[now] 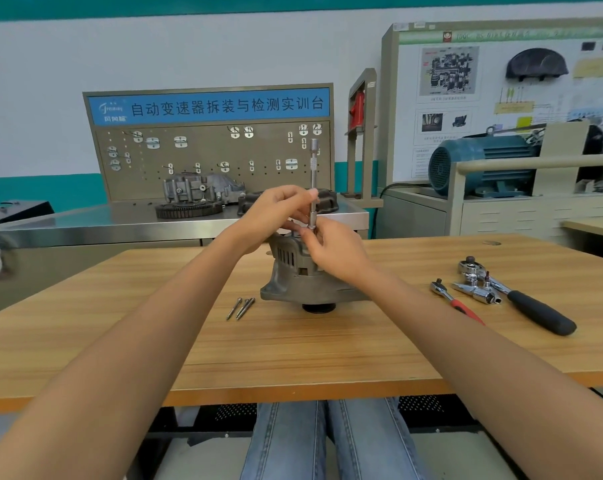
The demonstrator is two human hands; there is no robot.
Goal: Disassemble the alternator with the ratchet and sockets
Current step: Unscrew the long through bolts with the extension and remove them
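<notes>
A grey cast alternator (295, 280) stands pulley-down in the middle of the wooden table (293, 344). A long silver extension bar (314, 168) with a socket at its lower end stands upright on the alternator's top. My left hand (276, 213) pinches the bar's shaft about halfway up. My right hand (331, 245) holds the socket end where it meets the housing, hiding the fastener under it. Three long bolts (241, 307) lie on the table just left of the alternator.
To the right lie a small red-handled ratchet (454, 301), a large black-handled ratchet (528, 304) and loose sockets (476, 292). Behind the table stand a steel bench (85, 223) with gearbox parts and a pegboard, plus a blue motor (483, 166).
</notes>
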